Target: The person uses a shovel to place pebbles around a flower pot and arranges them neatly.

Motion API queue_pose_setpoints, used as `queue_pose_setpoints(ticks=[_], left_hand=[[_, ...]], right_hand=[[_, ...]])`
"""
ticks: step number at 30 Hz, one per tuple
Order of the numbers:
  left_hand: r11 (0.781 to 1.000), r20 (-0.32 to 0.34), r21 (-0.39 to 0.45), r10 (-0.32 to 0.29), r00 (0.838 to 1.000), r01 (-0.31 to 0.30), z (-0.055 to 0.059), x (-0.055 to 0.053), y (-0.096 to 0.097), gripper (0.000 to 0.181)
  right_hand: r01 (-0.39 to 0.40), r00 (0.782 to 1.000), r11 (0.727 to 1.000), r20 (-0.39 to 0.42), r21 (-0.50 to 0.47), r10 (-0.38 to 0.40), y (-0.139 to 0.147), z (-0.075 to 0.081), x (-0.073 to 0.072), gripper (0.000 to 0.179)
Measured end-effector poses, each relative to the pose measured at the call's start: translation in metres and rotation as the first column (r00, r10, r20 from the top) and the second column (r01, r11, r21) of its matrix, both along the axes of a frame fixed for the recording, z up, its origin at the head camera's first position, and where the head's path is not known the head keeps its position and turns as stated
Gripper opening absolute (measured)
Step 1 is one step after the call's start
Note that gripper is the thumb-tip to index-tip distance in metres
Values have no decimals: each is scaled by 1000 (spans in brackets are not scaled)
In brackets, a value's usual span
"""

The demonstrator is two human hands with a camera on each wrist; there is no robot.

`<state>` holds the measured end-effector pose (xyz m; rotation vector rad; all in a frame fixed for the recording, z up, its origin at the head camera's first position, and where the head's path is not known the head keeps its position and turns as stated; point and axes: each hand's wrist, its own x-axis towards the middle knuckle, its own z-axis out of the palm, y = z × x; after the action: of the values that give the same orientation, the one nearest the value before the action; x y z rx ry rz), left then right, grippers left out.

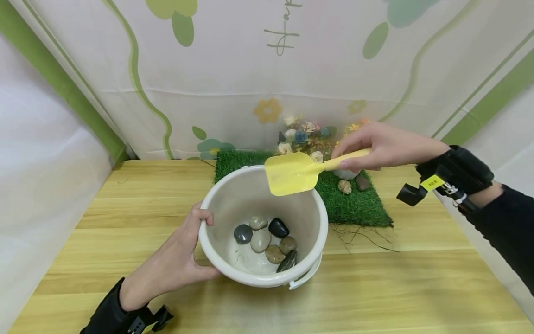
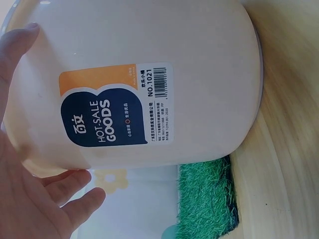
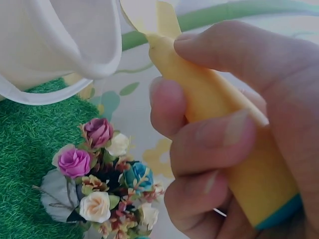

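A white bucket (image 1: pixel 212 260) stands on the table, with several smooth stones (image 1: pixel 260 241) in black, grey and brown at its bottom. My left hand (image 1: pixel 177 260) holds the bucket's left side, fingers over the rim and thumb against the outer wall. In the left wrist view, a printed label (image 2: pixel 117 107) shows on that wall. My right hand (image 1: pixel 375 146) grips the handle of a yellow toy shovel (image 1: pixel 292 174) above the bucket's far rim. No stone lies on its blade. In the right wrist view, the fingers wrap round the yellow handle (image 3: pixel 209 94), which has a teal end.
Behind the bucket, a green turf mat (image 1: pixel 359 208) bears artificial flowers (image 1: pixel 302 137) in a pale pot and a few small stones (image 1: pixel 344 186). The bucket's handle (image 1: pixel 306 276) hangs at its near right side. A patterned curtain (image 1: pixel 233 69) closes off the back of the wooden table (image 1: pixel 125 199).
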<state>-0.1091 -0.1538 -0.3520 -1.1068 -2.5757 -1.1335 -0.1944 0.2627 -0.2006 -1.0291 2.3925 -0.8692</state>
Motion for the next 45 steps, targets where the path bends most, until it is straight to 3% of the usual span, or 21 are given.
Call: queue_pose_setpoints(ticks=[4,7,11,21,27,36,42,45], left_hand=[[1000,4,-3,1,1000,-1,0,0,0,79],[1000,5,-7,2,1000,-2,1,0,0,79],[1000,9,-9,4,1000,-4,1,-1,-2,78],[1000,28,-5,2,1000,-2,1,0,-2,77],[1000,20,5,-1,1000,1,0,-1,-2,77],[1000,16,14,-1,1000,1,0,-1,-2,78],[1000,10,16,4,1000,-4,0,0,-1,76],[1000,12,10,3,1000,-3,1,0,0,76]], right_hand=[[-37,998,999,41,-26,38,-16,9,4,21],[-96,992,995,-73,30,98,-26,12,2,19],[-177,956,974,-210,138,204,-40,9,-8,18],[-319,931,926,-116,201,346,-80,4,-22,17],[-342,916,888,-101,306,388,-99,2,-23,16],[-373,866,805,-139,461,481,-127,9,-21,13],[-335,874,740,-100,583,475,-146,11,-19,8],[-352,865,719,-86,599,494,-153,8,-19,8]])
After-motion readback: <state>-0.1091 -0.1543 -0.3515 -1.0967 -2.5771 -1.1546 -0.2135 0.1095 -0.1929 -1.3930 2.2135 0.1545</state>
